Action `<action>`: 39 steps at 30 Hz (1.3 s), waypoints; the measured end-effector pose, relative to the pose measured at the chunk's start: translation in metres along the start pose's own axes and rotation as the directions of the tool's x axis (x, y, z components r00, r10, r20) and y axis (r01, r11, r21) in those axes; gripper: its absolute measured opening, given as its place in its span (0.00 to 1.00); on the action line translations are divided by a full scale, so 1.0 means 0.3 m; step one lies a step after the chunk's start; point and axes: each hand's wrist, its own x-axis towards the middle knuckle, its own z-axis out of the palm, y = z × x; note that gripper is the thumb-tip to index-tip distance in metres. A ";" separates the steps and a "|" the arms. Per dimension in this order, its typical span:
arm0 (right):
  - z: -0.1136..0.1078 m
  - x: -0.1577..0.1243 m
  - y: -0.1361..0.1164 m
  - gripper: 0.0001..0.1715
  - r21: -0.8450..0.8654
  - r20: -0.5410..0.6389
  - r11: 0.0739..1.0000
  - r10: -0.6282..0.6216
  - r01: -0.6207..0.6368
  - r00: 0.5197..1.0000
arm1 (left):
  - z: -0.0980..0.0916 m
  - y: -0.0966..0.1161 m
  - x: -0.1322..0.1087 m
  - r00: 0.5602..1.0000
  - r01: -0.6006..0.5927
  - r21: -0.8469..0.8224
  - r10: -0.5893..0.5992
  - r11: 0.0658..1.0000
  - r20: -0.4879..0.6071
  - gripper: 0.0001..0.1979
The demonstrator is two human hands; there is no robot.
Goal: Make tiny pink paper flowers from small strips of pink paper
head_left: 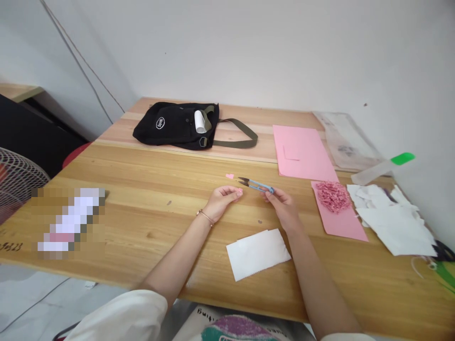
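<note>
My left hand [223, 199] pinches a small pink-and-white piece [241, 191] between thumb and fingertips, just above the wooden table. Its exact kind is too small to tell. Blue-handled thread snips [259, 185] with dark blades rest in the fingers of my right hand [282, 204]. The blades point left, apart at the tips, above and slightly right of the pinched piece. Beyond my left hand lies a small pink paper scrap [230, 176]. A folded white tissue or cloth [258, 254] sits flat on the table between my forearms.
On the right, a crinkled pink cluster [333, 197] sits on pink paper [343, 226], beside white sheets [394, 227]. Larger pink paper [302, 150], a green-ended translucent strip [384, 169] and a clear plastic bag [350, 142] lie behind. A black bag [174, 125] and a fan [21, 175] are leftward.
</note>
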 end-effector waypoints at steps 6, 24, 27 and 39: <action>0.001 0.007 0.022 0.09 -0.109 0.029 0.993 -0.032 0.035 0.999 | -0.003 -0.005 0.000 1.000 -0.005 0.000 0.005 1.000 0.007 0.08; -0.051 0.020 -0.003 0.03 -0.205 -0.294 0.975 -0.146 0.087 0.944 | 0.014 0.017 -0.003 0.999 0.001 -0.094 -0.004 0.996 -0.032 0.10; -0.093 0.037 -0.020 0.04 -0.039 -0.356 0.988 -0.152 0.148 0.922 | 0.012 0.021 -0.004 0.999 -0.003 -0.111 -0.001 0.994 -0.035 0.09; -0.082 0.005 -0.061 0.09 0.124 -0.160 0.988 -0.074 0.094 0.984 | -0.003 0.015 0.005 1.000 0.006 -0.103 -0.008 0.995 -0.027 0.07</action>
